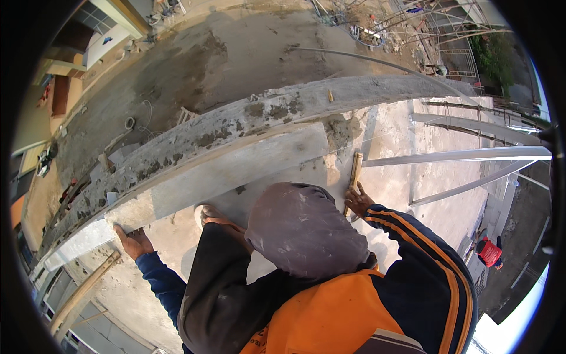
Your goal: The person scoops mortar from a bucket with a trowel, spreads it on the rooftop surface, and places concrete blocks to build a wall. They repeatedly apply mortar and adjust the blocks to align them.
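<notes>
Neither of my hands shows. Just in front of me a co-worker in an orange and dark jacket bends over, head in a dusty grey covering. That person's right hand rests on a short wooden piece on the pale, stained surface. A bare foot with something pale beside it shows under a dark trouser leg. Farther left, a hand in a blue sleeve, apparently the co-worker's, touches the edge of a long pale concrete ledge.
Metal bars cross the right side. A rough concrete wall top borders a lower grey floor. A timber slants at lower left. A person in red is far right. Scaffolding stands at the back right.
</notes>
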`<state>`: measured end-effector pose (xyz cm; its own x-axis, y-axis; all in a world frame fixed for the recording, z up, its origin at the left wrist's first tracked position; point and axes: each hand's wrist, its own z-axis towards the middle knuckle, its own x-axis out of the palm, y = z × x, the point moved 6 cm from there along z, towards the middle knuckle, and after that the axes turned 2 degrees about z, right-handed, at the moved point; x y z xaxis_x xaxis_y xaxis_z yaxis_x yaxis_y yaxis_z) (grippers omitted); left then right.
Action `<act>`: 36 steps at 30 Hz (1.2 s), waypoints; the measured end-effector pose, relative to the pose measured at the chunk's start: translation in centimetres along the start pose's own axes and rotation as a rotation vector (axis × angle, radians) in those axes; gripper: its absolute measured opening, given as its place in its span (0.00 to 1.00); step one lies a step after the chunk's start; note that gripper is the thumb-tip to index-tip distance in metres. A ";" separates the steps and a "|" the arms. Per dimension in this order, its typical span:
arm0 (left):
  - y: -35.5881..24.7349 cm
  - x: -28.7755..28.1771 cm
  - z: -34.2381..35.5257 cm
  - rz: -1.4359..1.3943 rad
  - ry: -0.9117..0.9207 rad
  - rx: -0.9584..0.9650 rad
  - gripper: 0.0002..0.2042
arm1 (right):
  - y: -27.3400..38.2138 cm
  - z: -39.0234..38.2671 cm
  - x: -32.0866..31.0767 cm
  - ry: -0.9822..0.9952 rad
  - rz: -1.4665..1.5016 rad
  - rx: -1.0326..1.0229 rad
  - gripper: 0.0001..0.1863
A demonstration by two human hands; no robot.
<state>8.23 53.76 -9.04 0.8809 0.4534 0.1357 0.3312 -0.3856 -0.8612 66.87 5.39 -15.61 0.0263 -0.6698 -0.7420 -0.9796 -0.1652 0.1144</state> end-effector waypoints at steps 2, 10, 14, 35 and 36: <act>0.0 0.1 -0.3 -0.019 -0.051 0.013 0.34 | -0.6 1.5 0.5 -0.128 -0.033 -0.027 0.07; 0.6 0.1 -1.6 -0.025 -0.247 0.074 0.34 | -2.7 0.8 1.0 0.010 -0.083 -0.125 0.07; -2.3 0.2 -3.8 0.509 -0.537 0.357 0.56 | -4.1 -2.1 0.8 0.168 -0.001 -0.009 0.08; -7.1 3.8 -4.9 1.682 -0.104 0.485 0.32 | 14.9 12.4 -45.4 -0.527 0.677 -0.501 0.13; -7.1 3.8 -4.9 1.687 -0.105 0.479 0.32 | 15.9 13.3 -46.2 -0.528 0.781 -0.495 0.14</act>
<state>10.92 54.30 0.03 0.0961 -0.1037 -0.9900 -0.9758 -0.2059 -0.0732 47.44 43.33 11.71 -0.7805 -0.3382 -0.5257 -0.4943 -0.1810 0.8503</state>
